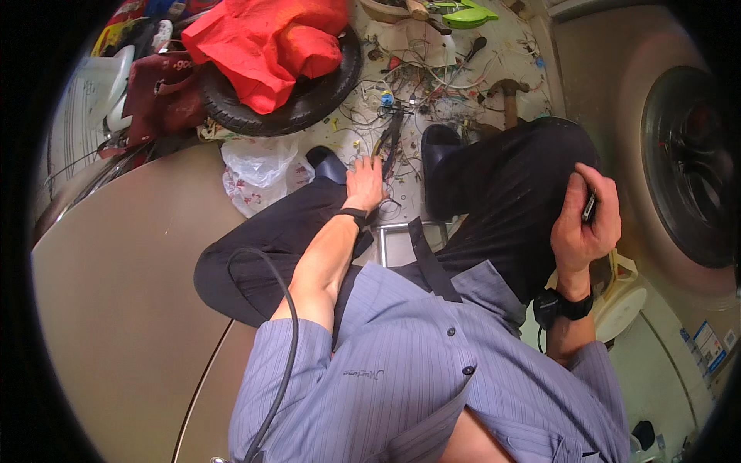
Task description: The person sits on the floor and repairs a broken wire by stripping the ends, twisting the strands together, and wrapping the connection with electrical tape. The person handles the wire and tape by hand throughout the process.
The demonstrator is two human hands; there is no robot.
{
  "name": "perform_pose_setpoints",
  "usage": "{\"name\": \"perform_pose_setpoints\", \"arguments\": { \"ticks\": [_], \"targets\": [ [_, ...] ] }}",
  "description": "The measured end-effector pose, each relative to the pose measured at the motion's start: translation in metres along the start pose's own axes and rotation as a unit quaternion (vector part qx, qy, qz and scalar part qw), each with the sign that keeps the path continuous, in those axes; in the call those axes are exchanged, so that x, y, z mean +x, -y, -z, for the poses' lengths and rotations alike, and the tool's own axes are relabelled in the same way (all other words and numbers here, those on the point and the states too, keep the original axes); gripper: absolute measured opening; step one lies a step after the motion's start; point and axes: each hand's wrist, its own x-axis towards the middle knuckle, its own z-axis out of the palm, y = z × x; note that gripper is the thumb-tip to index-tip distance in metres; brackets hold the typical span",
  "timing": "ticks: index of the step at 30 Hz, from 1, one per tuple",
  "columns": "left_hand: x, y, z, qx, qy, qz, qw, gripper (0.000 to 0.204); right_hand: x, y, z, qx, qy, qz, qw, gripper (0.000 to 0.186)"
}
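While my left hand [364, 184] reaches open-fingered into the wire tangle [401, 116], nothing is lifted yet; my right hand [584, 224] grips a small dark tool [590, 207].

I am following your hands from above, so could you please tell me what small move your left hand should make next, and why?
Probably close the left hand on the dark long-handled pliers-like tool lying among the loose thin wires on the floor. The fingertips already reach down between the knees to just beside its handles, while the right hand is occupied with a small dark object at the raised knee.
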Motion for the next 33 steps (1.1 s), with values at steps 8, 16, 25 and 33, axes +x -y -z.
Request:
{"name": "perform_pose_setpoints", "arguments": {
  "ticks": [8,16,25,33],
  "targets": [
    [-0.012,-0.016,-0.053,0.158,-0.023,-0.172,0.972,0.061,-0.007,-0.001,0.008,-0.029,0.018,-0.047,0.998,0.020],
    [0.001,0.008,-0.071,-0.080,0.035,-0.163,0.983,0.019,-0.011,-0.006,0.012,-0.023,0.009,-0.039,0.999,0.020],
    [0.001,0.012,0.004,-0.145,-0.024,-0.142,0.979,0.019,-0.005,-0.006,0.008,0.039,-0.009,0.006,0.999,0.021],
    [-0.031,-0.017,0.089,-0.030,-0.105,-0.232,0.967,0.014,-0.003,-0.006,0.007,0.061,-0.029,0.020,0.997,0.022]
  ]
}}
